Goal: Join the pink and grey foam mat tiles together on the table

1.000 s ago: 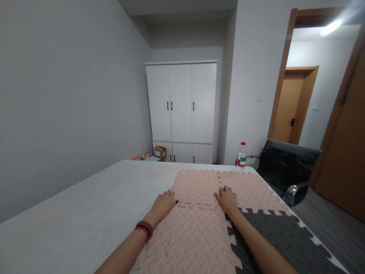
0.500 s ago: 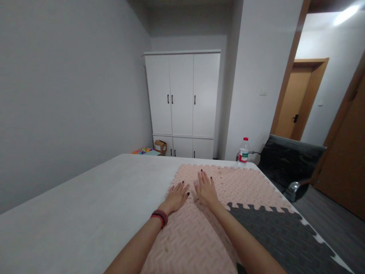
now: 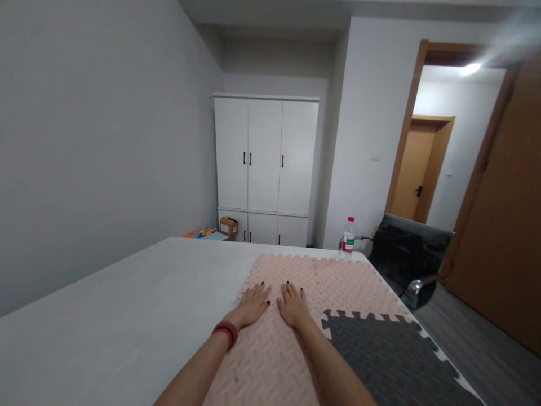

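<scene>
The left hand (image 3: 252,305) lies flat and open, fingers spread, palm down on the pink foam mat (image 3: 296,316), gripping nothing; the right hand (image 3: 293,304) lies just beside it in the same way, flat and open, pressing on the mat without any hold of it. The mat is made of pink interlocking tiles laid on the right part of the white table (image 3: 127,316), with a dark grey tile (image 3: 380,355) locked by its toothed edge into the pink ones on the near right. Both hands rest close together near the left middle of the pink area, about where tiles would meet, though the seam under them is hard to make out. The risks, as I judge them: pressure from flat palms alone could slide the light foam over the smooth table top rather than seat the teeth, so a joint could be left half-engaged or pop up elsewhere while one spot is pushed down. A shove toward the far end could carry the mat toward the water bottle (image 3: 347,237), which stands upright at the far right corner of the table, just beyond the mat's far edge, and tip it. The grey tile reaches near the right edge of the table, beside the black chair (image 3: 406,254), so a sideways slip could let it droop over that edge.
</scene>
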Available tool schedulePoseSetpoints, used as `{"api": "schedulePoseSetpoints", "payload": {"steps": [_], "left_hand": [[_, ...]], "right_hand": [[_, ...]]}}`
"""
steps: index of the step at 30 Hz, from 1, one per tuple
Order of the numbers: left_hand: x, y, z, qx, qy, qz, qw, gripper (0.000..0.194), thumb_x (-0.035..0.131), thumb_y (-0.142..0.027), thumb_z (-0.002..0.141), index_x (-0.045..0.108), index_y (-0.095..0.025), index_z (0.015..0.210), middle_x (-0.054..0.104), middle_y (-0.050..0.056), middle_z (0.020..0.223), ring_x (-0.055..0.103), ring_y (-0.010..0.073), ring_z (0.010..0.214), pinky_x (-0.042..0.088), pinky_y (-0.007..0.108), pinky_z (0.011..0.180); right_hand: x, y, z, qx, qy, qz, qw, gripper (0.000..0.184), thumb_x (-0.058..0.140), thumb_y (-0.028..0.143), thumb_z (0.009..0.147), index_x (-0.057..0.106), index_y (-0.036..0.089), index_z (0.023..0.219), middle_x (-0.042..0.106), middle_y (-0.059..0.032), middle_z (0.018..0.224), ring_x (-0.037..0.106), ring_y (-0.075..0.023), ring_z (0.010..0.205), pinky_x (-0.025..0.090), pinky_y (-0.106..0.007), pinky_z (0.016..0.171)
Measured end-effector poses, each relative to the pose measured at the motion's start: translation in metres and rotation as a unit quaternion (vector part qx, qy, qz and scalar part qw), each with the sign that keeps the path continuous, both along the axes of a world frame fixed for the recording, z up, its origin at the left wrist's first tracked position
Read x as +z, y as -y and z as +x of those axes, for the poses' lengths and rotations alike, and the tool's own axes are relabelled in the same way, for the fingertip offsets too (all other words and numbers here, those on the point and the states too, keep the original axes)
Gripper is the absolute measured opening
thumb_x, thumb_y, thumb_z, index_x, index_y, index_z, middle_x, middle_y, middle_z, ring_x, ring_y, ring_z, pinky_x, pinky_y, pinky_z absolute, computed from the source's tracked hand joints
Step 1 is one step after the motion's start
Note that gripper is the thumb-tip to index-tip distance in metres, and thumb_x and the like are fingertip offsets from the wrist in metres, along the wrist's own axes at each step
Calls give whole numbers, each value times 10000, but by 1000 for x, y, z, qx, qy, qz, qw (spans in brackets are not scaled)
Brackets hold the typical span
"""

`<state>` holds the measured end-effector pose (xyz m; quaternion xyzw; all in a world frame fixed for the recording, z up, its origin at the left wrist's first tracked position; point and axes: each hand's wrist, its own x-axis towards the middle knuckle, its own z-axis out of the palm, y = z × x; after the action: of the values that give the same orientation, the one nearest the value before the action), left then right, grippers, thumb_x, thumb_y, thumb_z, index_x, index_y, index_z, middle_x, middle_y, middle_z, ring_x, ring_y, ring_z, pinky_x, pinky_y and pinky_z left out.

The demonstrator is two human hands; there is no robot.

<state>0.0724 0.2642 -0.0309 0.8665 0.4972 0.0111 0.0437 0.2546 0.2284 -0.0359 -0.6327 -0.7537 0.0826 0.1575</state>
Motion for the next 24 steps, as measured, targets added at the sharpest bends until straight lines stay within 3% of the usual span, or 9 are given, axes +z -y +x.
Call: {"api": "schedulePoseSetpoints", "payload": {"steps": [4, 8, 10, 12, 15, 18, 22, 24], "left_hand": [[5, -4, -13, -42, 9, -6, 999, 548, 155, -523, 910, 205, -310, 1412, 161, 47, 1505, 136, 225, 1372, 150, 437, 1084], [7, -4, -17, -54, 12, -5, 998, 548, 153, -534, 911, 205, -318, 1411, 158, 53, 1505, 141, 236, 1370, 153, 445, 1084], [5, -4, -16, -52, 14, 1, 999, 550, 148, -532, 912, 199, -311, 1414, 150, 61, 1506, 132, 250, 1371, 138, 471, 1084], [2, -4, -15, -46, 17, 6, 999, 548, 145, -526, 914, 197, -309, 1415, 151, 68, 1505, 126, 260, 1371, 132, 491, 1082], [-3, -9, -15, -40, 21, 11, 999, 538, 146, -519, 916, 195, -320, 1413, 149, 63, 1505, 126, 261, 1371, 136, 492, 1084], [-8, -15, -17, -39, 23, 9, 999, 518, 155, -510, 919, 183, -349, 1410, 141, 35, 1506, 117, 251, 1373, 133, 489, 1090], [-9, -19, -18, -32, 24, 6, 999, 509, 164, -504, 921, 159, -365, 1411, 130, 22, 1508, 109, 246, 1374, 114, 498, 1095], [-8, -17, -18, -32, 26, 10, 999, 511, 165, -501, 922, 162, -357, 1413, 131, 34, 1509, 105, 248, 1375, 112, 497, 1095]], "right_hand": [[2, -7, 13, 40, -4, -28, 999, 622, 273, 455, 873, 246, 137, 1406, 209, -108, 1464, 145, -228, 1349, 101, -488, 1083], [12, -21, 39, 108, -3, -59, 992, 533, 373, 394, 838, 403, 198, 1333, 404, -61, 1376, 378, -165, 1243, 291, -334, 1026], [22, -37, 57, 122, 7, -59, 991, 468, 374, 346, 841, 474, 213, 1279, 472, -38, 1324, 441, -136, 1185, 323, -276, 994], [34, -61, 77, 110, 25, -42, 993, 468, 384, 334, 846, 467, 200, 1287, 426, -46, 1361, 380, -145, 1237, 264, -286, 1038], [46, -104, 105, 32, 46, 21, 998, 543, 275, 350, 901, 254, 146, 1405, 191, -84, 1473, 121, -181, 1353, 68, -386, 1102], [30, -136, 123, -62, 56, 42, 996, 567, 146, 345, 922, 123, 87, 1427, 86, -127, 1486, 26, -209, 1364, 17, -478, 1088], [-13, -146, 131, -104, 74, -10, 992, 584, 173, 401, 912, 244, 88, 1400, 193, -128, 1465, 147, -225, 1348, 102, -501, 1076], [-22, -145, 131, -105, 88, -20, 990, 582, 172, 418, 912, 246, 113, 1403, 205, -101, 1466, 155, -209, 1346, 120, -483, 1077]]}}
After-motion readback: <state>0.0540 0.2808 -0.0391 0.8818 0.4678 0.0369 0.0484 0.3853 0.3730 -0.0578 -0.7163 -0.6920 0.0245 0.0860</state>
